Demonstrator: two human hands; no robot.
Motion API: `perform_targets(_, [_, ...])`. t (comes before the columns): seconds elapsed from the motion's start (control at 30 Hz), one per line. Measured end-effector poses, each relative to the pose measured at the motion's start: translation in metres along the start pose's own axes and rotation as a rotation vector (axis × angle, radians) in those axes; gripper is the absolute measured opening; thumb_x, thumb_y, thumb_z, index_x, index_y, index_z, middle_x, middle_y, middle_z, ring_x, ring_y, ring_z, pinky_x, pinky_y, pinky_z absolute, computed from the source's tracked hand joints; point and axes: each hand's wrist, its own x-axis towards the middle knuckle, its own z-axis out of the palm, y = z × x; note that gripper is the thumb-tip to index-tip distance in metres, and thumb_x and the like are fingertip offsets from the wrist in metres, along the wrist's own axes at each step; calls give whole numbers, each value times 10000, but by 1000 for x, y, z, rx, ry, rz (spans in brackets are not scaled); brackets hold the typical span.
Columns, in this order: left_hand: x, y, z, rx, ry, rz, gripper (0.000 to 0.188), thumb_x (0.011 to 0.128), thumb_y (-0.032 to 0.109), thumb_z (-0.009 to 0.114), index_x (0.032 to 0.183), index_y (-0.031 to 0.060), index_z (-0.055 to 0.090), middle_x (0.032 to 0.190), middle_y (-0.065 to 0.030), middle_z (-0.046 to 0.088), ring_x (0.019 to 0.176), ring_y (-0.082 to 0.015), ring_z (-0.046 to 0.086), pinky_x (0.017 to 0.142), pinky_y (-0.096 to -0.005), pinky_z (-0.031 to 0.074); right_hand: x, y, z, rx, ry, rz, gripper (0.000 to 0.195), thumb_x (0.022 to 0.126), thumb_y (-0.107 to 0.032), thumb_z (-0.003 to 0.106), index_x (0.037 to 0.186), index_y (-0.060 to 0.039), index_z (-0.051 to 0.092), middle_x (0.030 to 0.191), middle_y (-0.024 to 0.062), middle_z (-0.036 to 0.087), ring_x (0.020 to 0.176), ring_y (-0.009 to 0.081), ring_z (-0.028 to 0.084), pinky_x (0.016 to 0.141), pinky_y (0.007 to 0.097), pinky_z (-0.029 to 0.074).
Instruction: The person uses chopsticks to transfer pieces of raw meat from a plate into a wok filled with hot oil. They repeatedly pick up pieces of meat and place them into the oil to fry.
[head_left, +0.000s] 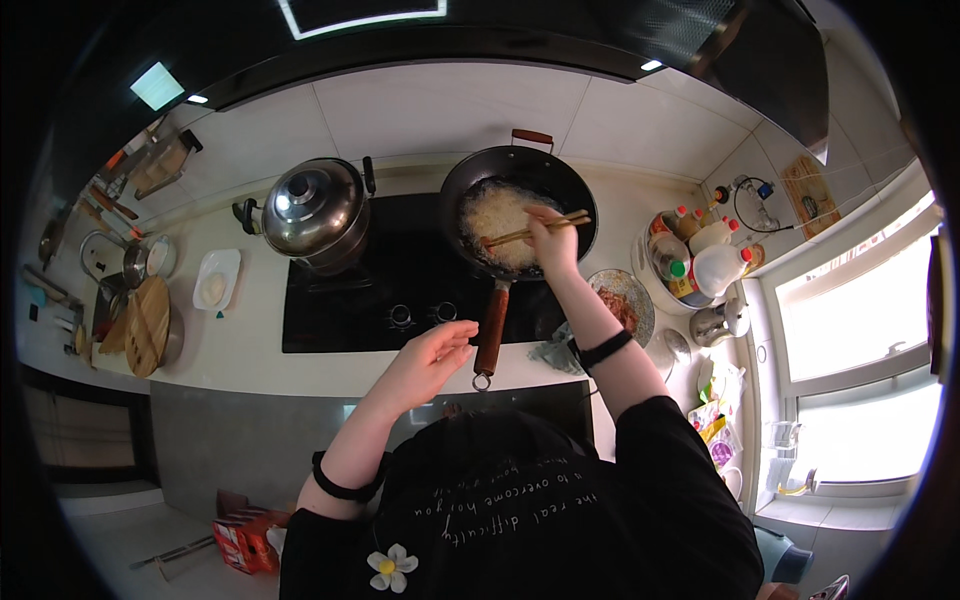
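My right hand (553, 244) grips a pair of wooden chopsticks (574, 218) over a black wok (459, 166). Pale, foaming oil (501, 206) bubbles in the wok. At the chopstick tips, by the foam's left edge, is a small reddish piece of food (486, 241). The wok's wooden handle (493, 326) points toward me. Just left of it hovers my left hand (431, 358), empty, with the fingers extended and the thumb a little apart. Beneath my right forearm, a patterned plate (643, 300) holds reddish pieces that look like raw meat (619, 310), partly hidden.
A lidded steel pot (315, 214) stands on the black cooktop (405, 247). Right of the wok are a tub of bottles (649, 274), a steel pitcher (716, 324) and a grey cloth (556, 352). A white dish (227, 262) and wooden board (148, 326) sit left. The range hood (510, 37) overhangs.
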Motion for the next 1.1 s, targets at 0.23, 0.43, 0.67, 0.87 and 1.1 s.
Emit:
perform_targets(0.23, [-8,-2,-6,9,33,-8,349,972,127,524,1307,31,506,1266,-111,578,1164,-184,549,1001,-318,430,22,-3,32,-47,-51,-64,261,905,-101,589,1154,-50,651,960,62,644,842,130,631,701,270,546])
perform_targets(0.43, [2,-4,-3,-4,-11,5,351,972,135,528,1304,26,507,1262,-113,580,1172,-188,545,1006,-320,426,-33,-54,-63,381,220,-42,295,943,-155,581,1190,4,602,988,87,630,915,157,624,786,289,556])
perform_targets(0.67, [27,-21,5,43,-64,-49,345,971,141,533,1294,22,515,1251,-112,585,1169,-185,547,1009,-316,424,-102,-7,-178,453,602,71,532,1016,-430,354,1165,16,601,941,113,632,851,215,653,765,323,571])
perform_targets(0.87, [42,-43,9,37,-30,-106,335,966,120,527,1287,23,523,1265,-108,579,1177,-187,542,1019,-317,414,-149,47,-212,256,720,124,381,1002,-332,464,1188,-30,604,843,57,603,750,153,641,660,272,553])
perform_targets(1.1, [53,-49,16,80,-12,-173,366,961,118,530,1314,23,502,1240,-106,586,1153,-171,549,1011,-306,410,-169,79,-221,95,715,64,271,939,-134,585,1186,-30,624,843,28,571,729,106,595,638,229,502])
